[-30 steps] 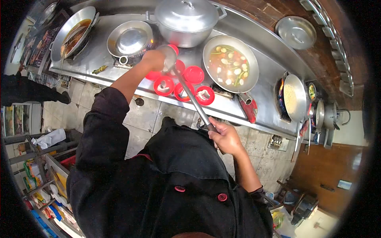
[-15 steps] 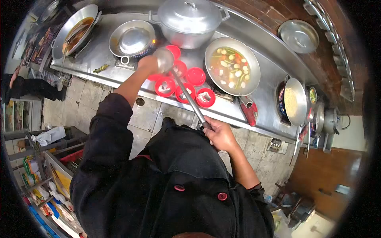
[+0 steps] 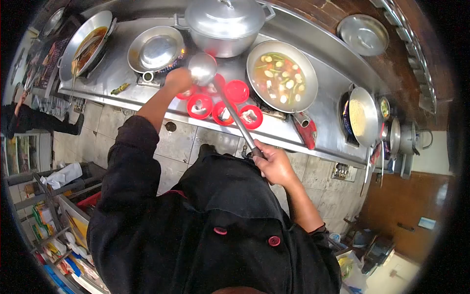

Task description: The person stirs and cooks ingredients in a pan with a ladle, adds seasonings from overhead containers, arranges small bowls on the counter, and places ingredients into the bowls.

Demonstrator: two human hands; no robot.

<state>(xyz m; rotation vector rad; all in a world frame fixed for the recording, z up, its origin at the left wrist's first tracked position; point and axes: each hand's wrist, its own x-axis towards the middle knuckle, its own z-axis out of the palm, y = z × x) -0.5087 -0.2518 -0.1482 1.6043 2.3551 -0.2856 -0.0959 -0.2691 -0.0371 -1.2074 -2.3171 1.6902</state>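
My right hand is wrapped round the dark handle end of a long metal ladle. The ladle's round bowl is over the red bowls at the back left. My left hand is beside the ladle's bowl, above a red bowl; its fingers are partly hidden, and I cannot tell what they hold. Several red bowls stand close together on the steel counter, and the front ones have pale pieces in them. To their right a wide pan holds broth with vegetables.
A lidded pot stands behind the bowls. Other pans line the steel counter. A red cloth lies near the wide pan's handle. Another person's dark-clothed leg is at far left; shelves stand lower left.
The ladle's bowl has tilted beside my left hand and shows more of its round face. My right hand still holds the handle. The person at far left has shifted slightly.
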